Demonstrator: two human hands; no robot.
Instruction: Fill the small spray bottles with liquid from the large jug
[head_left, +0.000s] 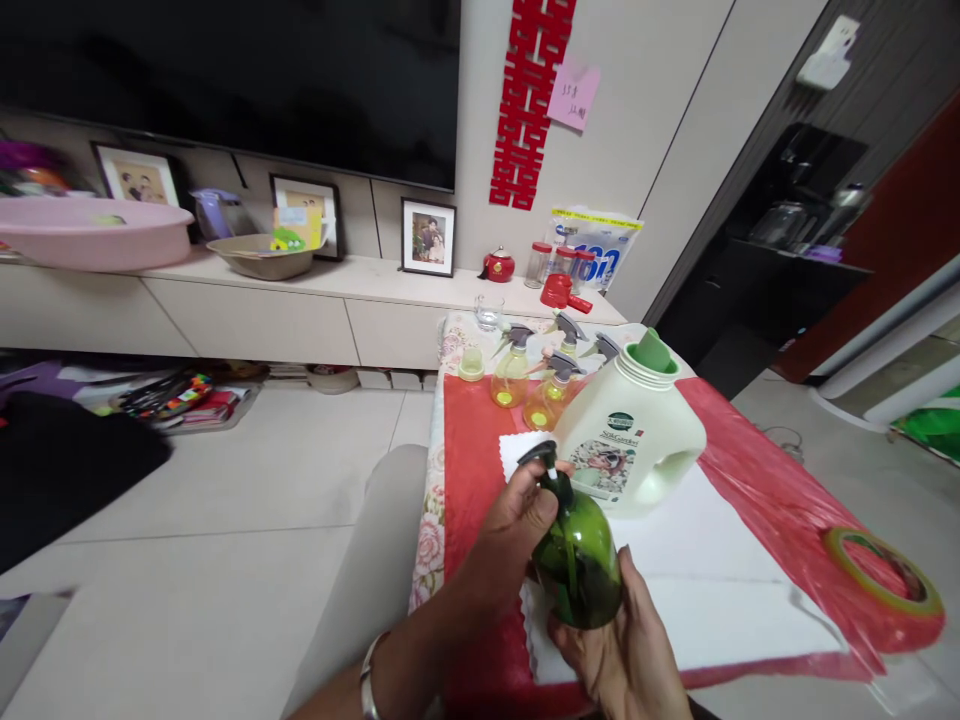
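A green see-through pump bottle [581, 560] with a black pump head is tilted to the left between my hands. My left hand [519, 520] grips it at the neck, thumb and fingers closed just below the pump. From below, my right hand [626, 640] cups the bottle's base and right side. Right behind it stands a large pale green jug [630, 430] with a handle and a green piece in its open mouth. A white cloth [697, 560] lies under the jug. Dark liquid seems to fill the lower part of the bottle.
Several spray bottles [510, 375] with yellow liquid stand behind the jug, beside a pale cap [471, 365]. A roll of tape [885, 570] lies at the table's right edge. On the cabinet are a red scoop [562, 293], a printed bag [607, 245] and a pink basin [97, 235].
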